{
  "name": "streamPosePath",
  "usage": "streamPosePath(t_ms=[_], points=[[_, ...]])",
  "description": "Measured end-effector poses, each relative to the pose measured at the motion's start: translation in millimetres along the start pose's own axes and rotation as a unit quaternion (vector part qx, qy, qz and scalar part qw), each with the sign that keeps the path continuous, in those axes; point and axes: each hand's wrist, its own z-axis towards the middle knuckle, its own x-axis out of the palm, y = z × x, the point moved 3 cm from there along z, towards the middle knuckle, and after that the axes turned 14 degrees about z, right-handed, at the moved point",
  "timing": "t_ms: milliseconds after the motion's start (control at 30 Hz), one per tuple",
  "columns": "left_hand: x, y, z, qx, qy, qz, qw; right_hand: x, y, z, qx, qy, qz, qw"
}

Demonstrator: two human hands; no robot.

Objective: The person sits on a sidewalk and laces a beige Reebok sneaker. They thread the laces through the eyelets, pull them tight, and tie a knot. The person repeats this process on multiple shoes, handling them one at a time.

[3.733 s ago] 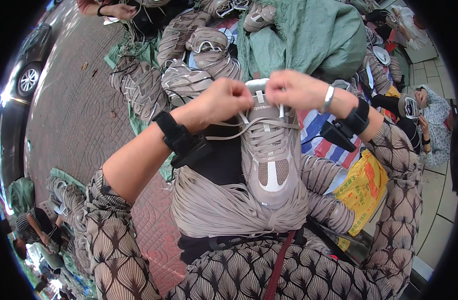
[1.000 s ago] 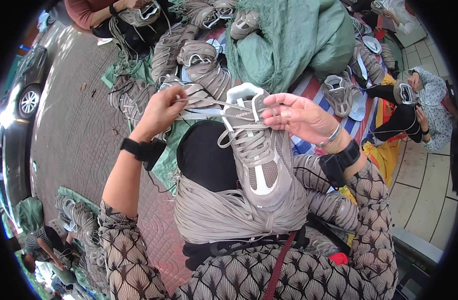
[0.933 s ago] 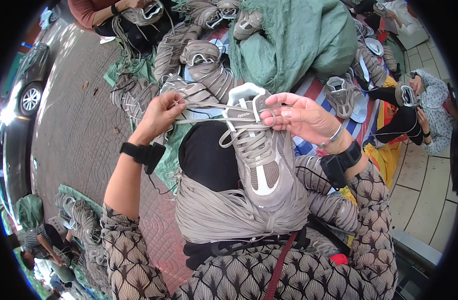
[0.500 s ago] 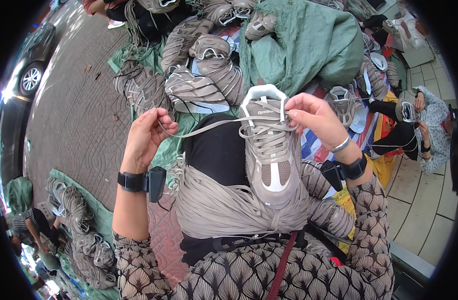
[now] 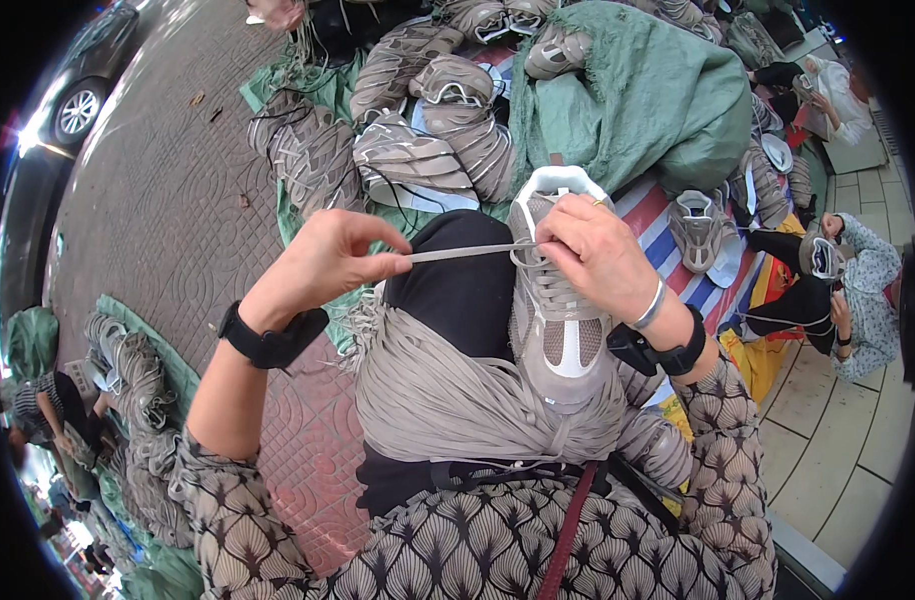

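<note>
While pinching lace [image 5: 468, 252], left fingers [image 5: 393, 262] closed

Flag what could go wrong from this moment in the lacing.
The left hand pinches the lace near its end while it is stretched taut, so it might slip free. The right hand alone steadies the grey shoe, which sits on a heap of loose laces on the lap; it could tip or snag a strand.

Grey sneaker [image 5: 563, 320] upright on lap, lace [image 5: 468, 253] taut.
</note>
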Motion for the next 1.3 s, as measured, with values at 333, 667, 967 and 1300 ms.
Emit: streamPosePath(t_ms=[333, 667, 967, 1300], points=[[-14, 13, 21, 0.047, -0.175, 0.408, 0.895, -15, -1, -10, 0.070, 0.030, 0.176, 0.981], [23, 6, 64, -0.075, -0.218, -0.511, 0.828, -17, 8, -28, -0.031, 0.029, 0.149, 0.988], [48, -37, 73, -0.059, -0.119, -0.435, 0.891, -18, 12, -36, -0.040, 0.032, 0.129, 0.990], [65, -92, 55, 0.177, -0.167, 0.138, 0.960, -17, 10, -41, -0.050, -0.008, 0.144, 0.988]])
